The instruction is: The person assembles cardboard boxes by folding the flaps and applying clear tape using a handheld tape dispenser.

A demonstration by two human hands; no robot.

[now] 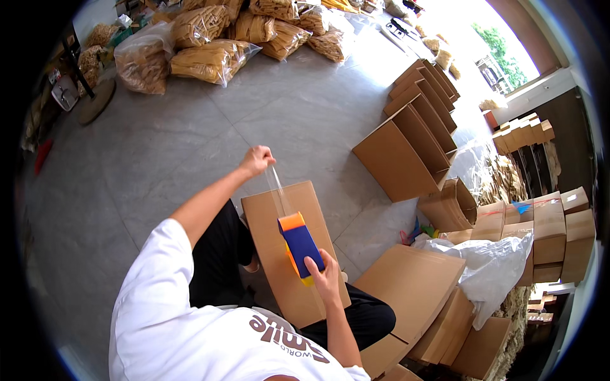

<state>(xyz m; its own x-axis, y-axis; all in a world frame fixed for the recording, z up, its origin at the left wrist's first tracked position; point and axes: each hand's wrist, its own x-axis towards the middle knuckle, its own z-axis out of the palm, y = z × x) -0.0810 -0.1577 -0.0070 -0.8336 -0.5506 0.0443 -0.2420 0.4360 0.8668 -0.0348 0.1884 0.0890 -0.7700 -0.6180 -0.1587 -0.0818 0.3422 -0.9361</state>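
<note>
Between my knees stands a closed cardboard box (305, 203), its long top facing up. Over the middle of that top, my right hand (326, 275) is wrapped round a blue and orange tape dispenser (302, 246) with some yellow on it. From the dispenser's far end a strip of clear tape (276, 184) runs out past the box's far edge. My left hand (257, 160) is closed on the free end of the strip, raised beyond the far left corner of the box. The tape between dispenser and hand looks pulled straight.
Several open cardboard boxes (397, 155) stand in a row at the far right. Flattened cardboard (413, 279) and white plastic sheeting (492, 273) lie by my right knee, with stacked boxes (548, 228) beyond. Filled clear bags (210, 60) are heaped at the back on the grey floor (171, 140).
</note>
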